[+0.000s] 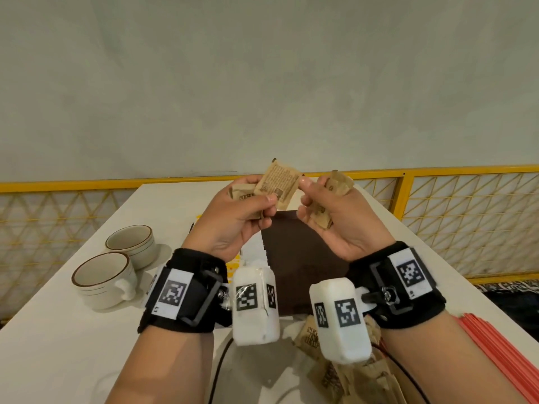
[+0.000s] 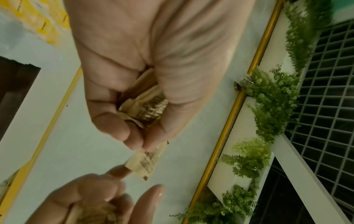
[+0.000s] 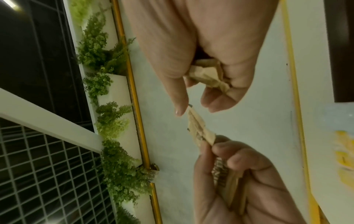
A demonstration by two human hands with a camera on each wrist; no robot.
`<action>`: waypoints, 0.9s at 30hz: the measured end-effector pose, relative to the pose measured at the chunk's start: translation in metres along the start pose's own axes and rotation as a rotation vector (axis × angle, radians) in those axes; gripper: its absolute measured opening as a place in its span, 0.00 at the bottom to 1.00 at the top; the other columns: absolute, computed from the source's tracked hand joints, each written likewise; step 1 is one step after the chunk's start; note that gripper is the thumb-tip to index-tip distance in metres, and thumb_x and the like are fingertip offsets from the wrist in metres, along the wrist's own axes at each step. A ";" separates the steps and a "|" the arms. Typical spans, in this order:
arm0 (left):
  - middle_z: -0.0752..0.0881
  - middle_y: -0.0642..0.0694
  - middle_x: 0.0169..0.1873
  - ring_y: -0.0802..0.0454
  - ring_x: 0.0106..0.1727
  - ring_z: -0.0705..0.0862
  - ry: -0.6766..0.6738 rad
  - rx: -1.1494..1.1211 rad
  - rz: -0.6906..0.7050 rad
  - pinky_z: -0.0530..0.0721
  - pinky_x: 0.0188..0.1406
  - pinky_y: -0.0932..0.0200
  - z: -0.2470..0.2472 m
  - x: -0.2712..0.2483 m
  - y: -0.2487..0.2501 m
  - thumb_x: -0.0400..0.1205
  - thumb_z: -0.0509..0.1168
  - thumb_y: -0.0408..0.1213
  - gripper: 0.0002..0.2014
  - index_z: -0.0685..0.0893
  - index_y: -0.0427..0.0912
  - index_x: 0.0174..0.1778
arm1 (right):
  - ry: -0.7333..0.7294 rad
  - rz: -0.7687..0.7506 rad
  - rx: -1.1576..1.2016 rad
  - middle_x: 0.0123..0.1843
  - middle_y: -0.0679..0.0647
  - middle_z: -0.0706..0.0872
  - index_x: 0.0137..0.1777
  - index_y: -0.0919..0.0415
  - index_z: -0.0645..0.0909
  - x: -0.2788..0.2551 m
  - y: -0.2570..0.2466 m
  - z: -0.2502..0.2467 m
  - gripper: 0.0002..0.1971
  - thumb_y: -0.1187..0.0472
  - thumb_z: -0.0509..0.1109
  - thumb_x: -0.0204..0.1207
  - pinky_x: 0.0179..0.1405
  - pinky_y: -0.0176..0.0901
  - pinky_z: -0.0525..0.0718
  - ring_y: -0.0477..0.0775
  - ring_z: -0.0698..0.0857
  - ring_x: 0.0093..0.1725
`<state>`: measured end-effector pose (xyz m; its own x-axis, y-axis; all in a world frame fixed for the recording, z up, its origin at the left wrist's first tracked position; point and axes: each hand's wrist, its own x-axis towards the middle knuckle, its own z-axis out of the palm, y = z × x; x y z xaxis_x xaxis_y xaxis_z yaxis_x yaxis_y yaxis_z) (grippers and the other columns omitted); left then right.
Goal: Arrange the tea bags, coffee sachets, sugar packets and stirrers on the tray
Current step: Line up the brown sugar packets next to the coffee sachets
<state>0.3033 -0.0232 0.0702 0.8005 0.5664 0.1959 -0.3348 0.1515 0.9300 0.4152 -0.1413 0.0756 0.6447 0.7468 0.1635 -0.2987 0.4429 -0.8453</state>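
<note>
Both hands are raised over the table. My left hand pinches one brown sugar packet by its lower edge and keeps more packets curled in the palm. In the left wrist view the pinched packet sticks out below the fingertips. My right hand grips a bunch of brown packets in its palm, and its thumb and forefinger sit at the pinched packet's other edge. The dark brown tray lies on the white table under the hands. Red stirrers lie at the right edge.
Two cream cups on saucers stand at the left of the table. A heap of brown packets lies near the front edge. Yellow sachets show beside the tray. A yellow railing runs behind the table.
</note>
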 end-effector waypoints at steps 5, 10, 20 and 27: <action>0.84 0.45 0.33 0.56 0.29 0.82 -0.095 -0.058 -0.069 0.83 0.27 0.65 0.008 -0.003 -0.002 0.81 0.63 0.28 0.06 0.80 0.39 0.52 | -0.096 -0.086 -0.135 0.40 0.56 0.86 0.56 0.70 0.78 -0.005 0.006 0.005 0.10 0.73 0.69 0.75 0.25 0.33 0.75 0.42 0.79 0.26; 0.85 0.40 0.34 0.52 0.29 0.84 -0.058 -0.204 -0.211 0.85 0.28 0.65 0.013 -0.001 0.000 0.84 0.59 0.48 0.17 0.80 0.37 0.56 | -0.164 -0.526 -0.457 0.44 0.58 0.85 0.44 0.69 0.81 -0.004 -0.004 -0.008 0.11 0.83 0.69 0.69 0.40 0.40 0.85 0.51 0.86 0.45; 0.88 0.39 0.36 0.51 0.30 0.85 -0.031 -0.223 -0.186 0.87 0.30 0.63 0.013 -0.001 0.002 0.84 0.58 0.51 0.22 0.81 0.34 0.57 | -0.230 -0.652 -0.570 0.47 0.59 0.87 0.49 0.70 0.83 -0.003 -0.008 -0.010 0.15 0.85 0.69 0.67 0.50 0.35 0.84 0.44 0.87 0.50; 0.86 0.40 0.36 0.52 0.32 0.85 -0.038 -0.188 -0.176 0.87 0.31 0.64 0.014 0.001 -0.001 0.85 0.57 0.52 0.23 0.82 0.33 0.57 | -0.072 -0.575 -0.683 0.35 0.56 0.82 0.43 0.65 0.81 -0.002 -0.007 -0.013 0.06 0.69 0.76 0.72 0.34 0.36 0.81 0.47 0.80 0.34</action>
<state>0.3111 -0.0343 0.0742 0.8716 0.4877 0.0507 -0.2721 0.3952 0.8774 0.4247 -0.1524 0.0743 0.5126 0.5399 0.6677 0.5559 0.3839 -0.7373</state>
